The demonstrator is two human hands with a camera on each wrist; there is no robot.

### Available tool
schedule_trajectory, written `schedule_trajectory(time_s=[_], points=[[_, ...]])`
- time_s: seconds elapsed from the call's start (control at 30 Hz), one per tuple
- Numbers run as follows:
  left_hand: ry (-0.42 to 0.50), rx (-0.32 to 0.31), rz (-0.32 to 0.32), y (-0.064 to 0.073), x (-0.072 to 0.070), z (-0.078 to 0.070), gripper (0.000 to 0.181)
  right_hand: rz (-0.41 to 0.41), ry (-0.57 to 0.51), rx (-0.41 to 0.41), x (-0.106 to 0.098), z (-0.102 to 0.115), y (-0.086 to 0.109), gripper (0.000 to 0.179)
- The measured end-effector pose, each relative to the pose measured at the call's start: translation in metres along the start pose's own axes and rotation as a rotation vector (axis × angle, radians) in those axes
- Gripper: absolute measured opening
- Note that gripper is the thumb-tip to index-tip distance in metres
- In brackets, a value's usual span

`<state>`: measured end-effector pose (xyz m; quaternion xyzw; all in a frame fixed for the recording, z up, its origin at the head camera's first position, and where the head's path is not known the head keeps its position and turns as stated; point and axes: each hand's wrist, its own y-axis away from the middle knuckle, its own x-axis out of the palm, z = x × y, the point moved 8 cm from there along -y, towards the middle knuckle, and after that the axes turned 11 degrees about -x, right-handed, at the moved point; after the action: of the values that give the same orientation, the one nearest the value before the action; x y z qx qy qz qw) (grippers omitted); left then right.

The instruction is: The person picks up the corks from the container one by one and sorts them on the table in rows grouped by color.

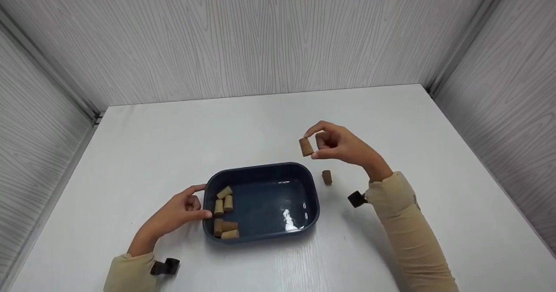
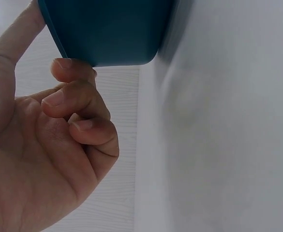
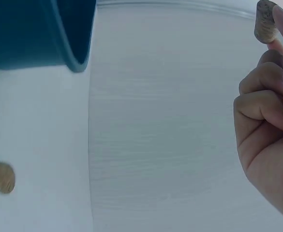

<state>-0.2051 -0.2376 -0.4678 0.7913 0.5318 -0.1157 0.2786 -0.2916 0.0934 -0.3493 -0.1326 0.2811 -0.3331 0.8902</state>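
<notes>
Between the thumb and index finger of my right hand (image 1: 343, 146) is a tapered brown cork stopper (image 1: 306, 147), held above the table beyond the tray's right end. The right wrist view shows the same cork (image 3: 265, 21) pinched at its ends, the other fingers curled. A dark blue tray (image 1: 260, 240) stands in front of me. My left hand (image 1: 176, 214) grips its left end, thumb over the rim and index finger at the far corner; the left wrist view shows the remaining fingers curled beside the tray wall (image 2: 107, 34). Several light and brown corks (image 1: 228, 203) lie along the tray's left side.
Another brown cork (image 1: 327, 177) stands on the white table (image 1: 182, 140), just right of the tray. Pale wood-grain panels (image 1: 260, 35) enclose the table at the back and both sides. Small black devices (image 1: 357, 199) stick out from both sleeves.
</notes>
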Motion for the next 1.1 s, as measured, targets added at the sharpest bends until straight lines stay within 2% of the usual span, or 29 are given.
schedule_trajectory(time_s=[0.13,0.37,0.53,0.77,1.1], points=[[0.001,-0.004,0.003,0.0,-0.001,0.0,0.074,-0.049,0.023,0.008,-0.016,-0.004,0.022,0.037],[-0.001,-0.006,0.008,0.001,0.0,0.001,0.075,-0.113,0.069,0.104,-0.035,-0.017,0.059,0.036],[0.01,-0.021,0.001,0.002,0.0,0.002,0.074,-0.122,0.106,0.156,-0.043,-0.03,0.081,0.036],[0.007,-0.012,0.001,0.003,-0.002,0.001,0.075,-0.12,0.117,0.235,-0.05,-0.046,0.099,0.036],[0.002,-0.015,0.01,0.001,0.001,0.001,0.076,-0.07,0.153,0.374,-0.046,-0.075,0.115,0.037]])
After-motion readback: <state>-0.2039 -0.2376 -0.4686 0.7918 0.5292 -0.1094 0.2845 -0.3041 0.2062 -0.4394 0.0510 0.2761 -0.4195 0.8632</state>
